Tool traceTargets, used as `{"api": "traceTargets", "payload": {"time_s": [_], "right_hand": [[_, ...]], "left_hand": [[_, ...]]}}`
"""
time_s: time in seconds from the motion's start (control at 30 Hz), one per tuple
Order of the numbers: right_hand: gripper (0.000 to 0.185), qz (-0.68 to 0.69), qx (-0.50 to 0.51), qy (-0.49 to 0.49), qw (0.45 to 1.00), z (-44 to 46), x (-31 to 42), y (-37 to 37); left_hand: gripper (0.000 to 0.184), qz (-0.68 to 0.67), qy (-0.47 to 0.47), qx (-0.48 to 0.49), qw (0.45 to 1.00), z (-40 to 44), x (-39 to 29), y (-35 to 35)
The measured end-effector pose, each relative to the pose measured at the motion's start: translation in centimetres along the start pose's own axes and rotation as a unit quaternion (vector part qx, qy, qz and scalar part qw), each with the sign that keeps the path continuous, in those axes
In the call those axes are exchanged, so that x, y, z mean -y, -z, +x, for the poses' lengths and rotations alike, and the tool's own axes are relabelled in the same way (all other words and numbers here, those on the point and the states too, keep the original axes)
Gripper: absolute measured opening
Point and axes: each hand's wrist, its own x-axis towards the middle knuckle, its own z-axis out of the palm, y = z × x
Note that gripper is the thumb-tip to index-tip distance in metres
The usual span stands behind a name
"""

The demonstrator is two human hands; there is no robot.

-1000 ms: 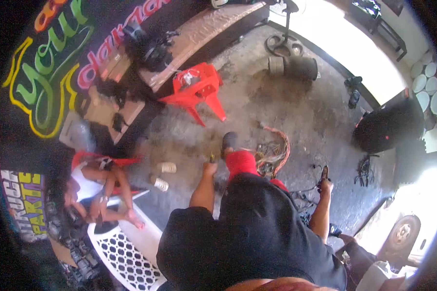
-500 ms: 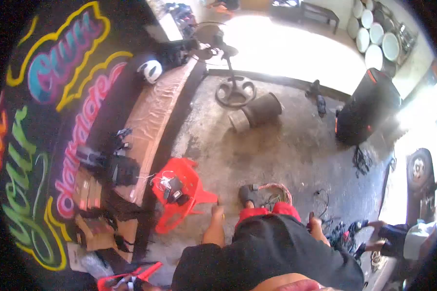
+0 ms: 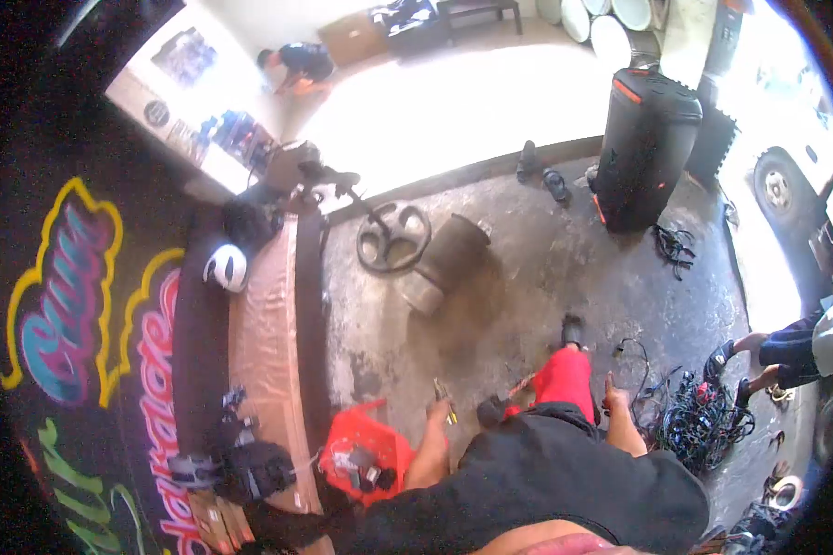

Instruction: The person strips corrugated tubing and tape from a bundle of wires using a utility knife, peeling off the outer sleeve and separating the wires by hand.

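Note:
My left hand (image 3: 441,410) is closed around a small hand tool (image 3: 441,388), which looks like pliers with a bit of yellow on it. It hangs beside the red stool (image 3: 400,451), on which dark items and white wires lie. My right hand (image 3: 614,398) is held low on the other side of my body, wrapped round a dark object too small to name. Near it on the floor is a big tangle of black wires (image 3: 699,425). The hands are apart and touch neither the stool nor the wires.
A black speaker (image 3: 652,148) stands ahead on the right, with cables by it. A pedestal with a round base (image 3: 393,239) and a dark cylinder (image 3: 455,252) are ahead left. A long bench (image 3: 267,342) runs along the left. Another person's legs (image 3: 759,365) are at right.
The view has swung round and forward. The red stool now lies close by my left hand, and the speaker and wire tangle show more fully. One foot has stepped forward.

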Motion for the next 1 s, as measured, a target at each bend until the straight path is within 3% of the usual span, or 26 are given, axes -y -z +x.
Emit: {"api": "traceTargets", "payload": {"time_s": [0.07, 0.1, 0.2, 0.23, 0.27, 0.3, 0.33, 0.37, 0.4, 0.43, 0.47, 0.53, 0.57, 0.6, 0.63, 0.67, 0.73, 0.8, 0.87, 0.9, 0.97, 1.0], "right_hand": [[0.077, 0.022, -0.028, -0.070, 0.997, 8.9, -2.1, -4.5], [0.070, -0.004, 0.006, 0.008, 1.000, 2.6, 2.1, 0.3], [0.053, -0.274, 0.202, 0.121, 0.932, 16.8, 1.3, -0.8], [0.033, 0.049, 0.068, -0.036, 0.996, 17.6, 2.9, -0.3], [0.030, -0.165, 0.069, 0.110, 0.978, 17.3, 6.8, 4.3], [0.026, -0.370, 0.072, 0.247, 0.893, 17.2, 9.2, 8.2], [0.035, -0.161, 0.029, 0.139, 0.977, 20.4, 10.3, 8.5], [0.045, 0.057, -0.025, 0.019, 0.998, 20.8, 14.3, 11.9], [0.059, -0.038, -0.072, 0.060, 0.995, 20.8, 17.4, 15.8], [0.047, 0.122, -0.199, -0.017, 0.972, 21.7, 20.2, 17.0], [0.063, 0.063, -0.088, 0.043, 0.993, 19.9, 22.6, 21.7], [0.045, 0.178, -0.076, 0.035, 0.980, 17.7, 26.2, 27.1], [0.046, 0.193, -0.144, 0.092, 0.966, 15.0, 27.8, 29.9], [0.047, 0.145, -0.195, 0.199, 0.949, 11.4, 28.4, 33.1], [0.047, 0.224, -0.166, 0.070, 0.958, 15.6, 26.9, 30.4], [0.046, 0.261, -0.153, 0.060, 0.951, 15.8, 25.8, 30.5], [0.046, 0.319, -0.137, 0.012, 0.938, 14.8, 22.9, 28.4], [0.046, 0.272, -0.113, -0.062, 0.954, 14.3, 18.4, 25.4], [0.046, 0.321, -0.119, -0.176, 0.923, 12.6, 12.7, 20.8], [0.046, 0.348, -0.123, -0.244, 0.897, 11.4, 10.4, 18.3], [0.052, 0.299, -0.064, -0.260, 0.916, 10.6, 4.3, 11.8], [0.058, 0.305, 0.004, -0.270, 0.913, 9.9, 0.7, 8.1]], "left_hand": [[0.029, 0.043, 0.012, -0.005, 0.999, 2.4, -0.8, -2.1], [0.030, 0.081, 0.035, -0.016, 0.996, 3.6, -0.9, -3.5], [0.034, 0.093, 0.092, -0.018, 0.991, -0.5, -8.2, -8.9], [0.037, 0.067, 0.071, -0.016, 0.995, 5.8, -4.5, -8.0], [0.037, 0.080, 0.061, -0.007, 0.995, 6.1, -7.7, -11.0], [0.035, 0.035, 0.073, -0.003, 0.997, 3.5, -10.7, -12.8], [0.034, -0.005, 0.092, -0.005, 0.996, 1.4, -12.6, -13.3], [0.034, 0.014, 0.089, -0.004, 0.996, 2.5, -14.3, -14.1], [0.030, 0.053, 0.030, -0.045, 0.997, 4.4, -15.9, -16.0], [0.027, 0.097, -0.021, -0.088, 0.991, 5.1, -16.5, -16.9], [0.027, 0.131, -0.010, -0.082, 0.988, 5.7, -16.6, -17.1], [0.025, 0.073, -0.041, 0.019, 0.996, 7.2, -19.6, -17.9], [0.028, 0.116, 0.029, 0.065, 0.991, 7.7, -22.3, -19.9], [0.028, 0.165, 0.033, 0.085, 0.982, 8.0, -24.5, -22.1], [0.029, 0.342, -0.055, 0.091, 0.934, 6.4, -25.8, -24.5], [0.029, 0.502, -0.147, 0.096, 0.847, 5.6, -27.5, -26.3], [0.027, 0.570, -0.193, 0.163, 0.782, 10.4, -28.5, -27.3], [0.026, 0.622, -0.235, 0.246, 0.706, 12.5, -30.0, -30.6], [0.018, 0.544, -0.122, 0.174, 0.812, 9.3, -32.4, -38.0], [0.018, 0.565, -0.124, 0.194, 0.792, 7.7, -33.8, -40.9], [0.019, 0.480, -0.011, 0.225, 0.848, 6.3, -36.2, -47.0], [0.019, 0.496, -0.014, 0.238, 0.835, 7.7, -36.5, -49.2]]}}
